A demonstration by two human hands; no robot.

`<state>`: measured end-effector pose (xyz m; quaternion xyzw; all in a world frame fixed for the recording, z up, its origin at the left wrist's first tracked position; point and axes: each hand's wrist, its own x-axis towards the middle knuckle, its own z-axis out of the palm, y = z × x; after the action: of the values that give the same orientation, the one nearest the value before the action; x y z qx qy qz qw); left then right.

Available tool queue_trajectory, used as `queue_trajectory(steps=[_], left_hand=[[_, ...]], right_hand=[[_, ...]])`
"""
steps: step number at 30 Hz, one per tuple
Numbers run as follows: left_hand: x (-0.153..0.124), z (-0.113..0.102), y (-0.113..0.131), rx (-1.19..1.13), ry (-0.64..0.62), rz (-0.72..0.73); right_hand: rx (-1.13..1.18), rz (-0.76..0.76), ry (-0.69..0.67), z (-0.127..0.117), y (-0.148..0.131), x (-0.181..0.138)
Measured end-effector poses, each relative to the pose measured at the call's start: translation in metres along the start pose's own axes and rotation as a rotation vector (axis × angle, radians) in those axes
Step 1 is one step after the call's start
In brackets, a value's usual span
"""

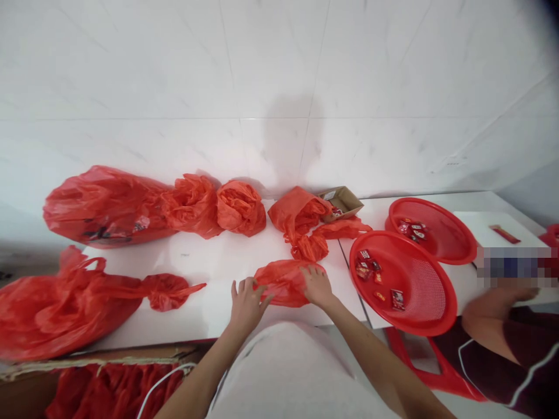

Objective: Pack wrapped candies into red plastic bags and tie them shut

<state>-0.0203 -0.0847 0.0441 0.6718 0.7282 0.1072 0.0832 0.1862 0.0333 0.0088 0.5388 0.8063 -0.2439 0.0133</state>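
The red plastic bag (283, 284), laid on the table (209, 256) between the left hand (250, 305), fingers spread at one edge, and the right hand (318, 285), loosely opened over the other, is judged light, limp and slippery, best taken by its edges.

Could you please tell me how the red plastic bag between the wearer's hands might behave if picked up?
The red plastic bag would probably be floppy, as its thin film lies creased on the white table. It is likely light, lying low without obvious bulk, and its shiny surface may slip.
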Motion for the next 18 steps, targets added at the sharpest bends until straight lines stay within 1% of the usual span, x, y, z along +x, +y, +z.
queue_trajectory(steps=[2,5,7,10,12,14,16,18], left_hand=[[0.01,0.011,0.007,0.007,0.073,0.024],[0.026,0.031,0.013,0.004,0.085,0.051],[0.036,0.045,0.015,-0.008,0.07,0.058],[0.05,0.062,0.014,0.023,0.034,0.08],[0.056,0.068,0.005,0.064,-0.036,0.049],[0.061,0.068,-0.015,0.088,-0.123,-0.034],[0.063,0.062,-0.04,0.093,-0.189,-0.125],[0.064,0.054,-0.063,0.082,-0.232,-0.168]], right_hand=[[0.059,-0.055,0.024,0.014,-0.009,0.0],[0.125,-0.115,0.021,0.038,-0.022,-0.001],[0.126,-0.134,-0.018,0.053,-0.029,-0.003],[0.1,-0.172,-0.131,0.065,-0.031,-0.007],[0.091,-0.188,-0.216,0.067,-0.026,-0.011],[0.08,-0.165,-0.292,0.064,-0.017,-0.014],[0.065,-0.114,-0.357,0.055,-0.005,-0.015],[0.055,-0.064,-0.397,0.043,0.004,-0.016]])
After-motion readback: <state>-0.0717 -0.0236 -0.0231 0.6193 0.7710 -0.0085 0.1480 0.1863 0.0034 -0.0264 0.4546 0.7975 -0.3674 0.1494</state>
